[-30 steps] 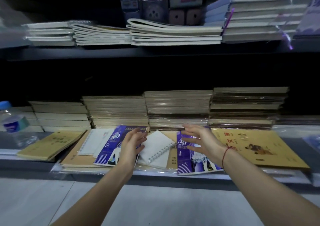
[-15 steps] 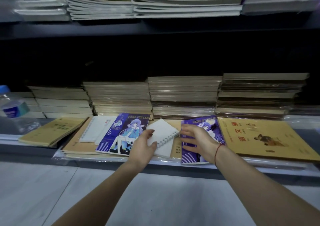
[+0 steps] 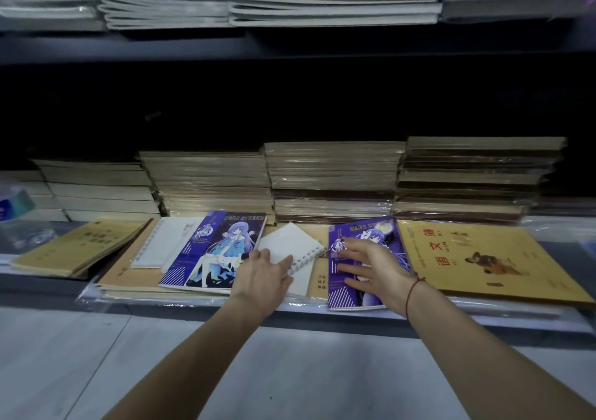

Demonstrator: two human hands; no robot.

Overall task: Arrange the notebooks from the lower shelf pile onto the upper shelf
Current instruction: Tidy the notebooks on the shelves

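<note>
Loose notebooks lie flat along the front of the lower shelf [image 3: 322,318]. My left hand [image 3: 261,279] grips the near corner of a small white spiral notebook [image 3: 288,242] lying tilted in the middle. Left of it lies a purple "Dark System" notebook [image 3: 222,245]. My right hand [image 3: 371,268] rests with spread fingers on a second purple notebook [image 3: 350,297], hiding its centre. The upper shelf [image 3: 290,48] runs across the top and carries stacks of white-edged notebooks [image 3: 332,3].
Tall wrapped stacks of brown notebooks [image 3: 332,177] fill the back of the lower shelf. A yellow exercise book [image 3: 483,258] lies at the right and another [image 3: 74,248] at the left, beside a white spiral pad [image 3: 161,242]. A water bottle [image 3: 16,206] stands far left.
My left hand moved right, off the left purple notebook and onto the white spiral notebook's corner. My right hand stayed on the right purple notebook. The view tilted down and closer.
</note>
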